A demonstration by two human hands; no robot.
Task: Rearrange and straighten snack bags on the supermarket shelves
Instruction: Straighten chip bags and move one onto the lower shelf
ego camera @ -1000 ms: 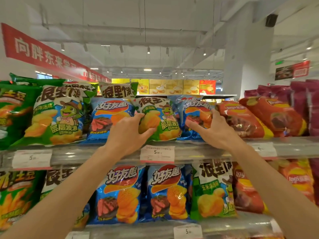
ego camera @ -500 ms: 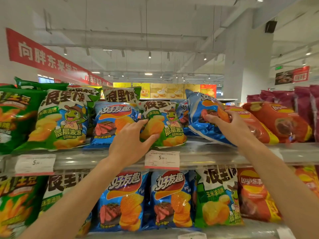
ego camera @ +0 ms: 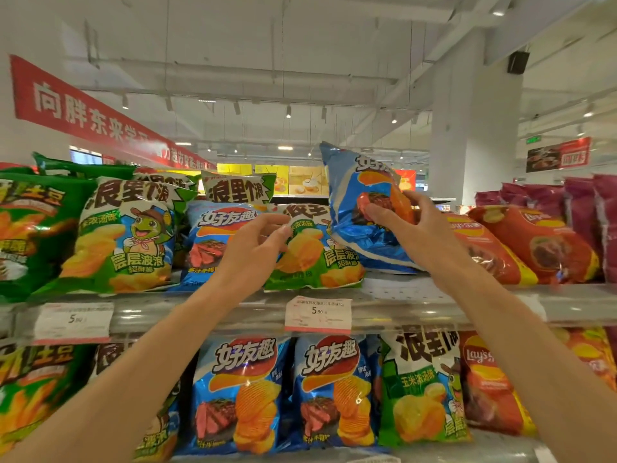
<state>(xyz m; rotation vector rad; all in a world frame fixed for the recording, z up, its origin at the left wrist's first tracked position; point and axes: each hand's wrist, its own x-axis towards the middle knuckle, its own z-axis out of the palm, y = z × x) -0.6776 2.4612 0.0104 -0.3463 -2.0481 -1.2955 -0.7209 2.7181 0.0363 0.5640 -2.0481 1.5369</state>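
the right hand grips a blue chip bag by its front, thumb and fingers curled round it, holding it tilted and raised above the upper shelf, its lower corner near the shelf surface. the left hand pinches the left edge of a green chip bag that stands on the same shelf, just beside and partly under the blue one. to the left stand another blue bag and a large green bag; to the right lie orange bags on their sides, with purple bags behind. a price tag hangs on the shelf edge. the lower shelf holds blue, green and orange bags standing upright.
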